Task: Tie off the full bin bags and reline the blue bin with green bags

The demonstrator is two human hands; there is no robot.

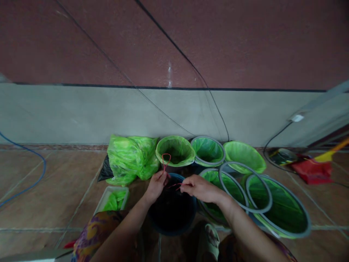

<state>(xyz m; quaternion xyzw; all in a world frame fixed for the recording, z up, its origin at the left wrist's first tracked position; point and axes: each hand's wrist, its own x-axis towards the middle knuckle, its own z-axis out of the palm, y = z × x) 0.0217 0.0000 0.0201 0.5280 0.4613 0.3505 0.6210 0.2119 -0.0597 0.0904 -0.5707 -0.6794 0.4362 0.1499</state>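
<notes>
Thin red string (166, 157) runs between my two hands. My left hand (157, 186) is closed in a pinch on it, and a narrow loop sticks up above the fingers. My right hand (199, 186) pinches a strand of the same colour, whose thin end points left. Whether both strands are one piece, I cannot tell. Both hands are over the far side of a dark bin with a blue rim (172, 232), which stands between my legs. Its inside is too dark to make out.
Several bins lined with green bags, one a green-lined bin (175, 163), stand by the wall and to the right. A loose grey ring (268, 187) lies across some. Left are a full green bag (131, 156) and a white tray (98, 203). A red dustpan (313, 171) is far right.
</notes>
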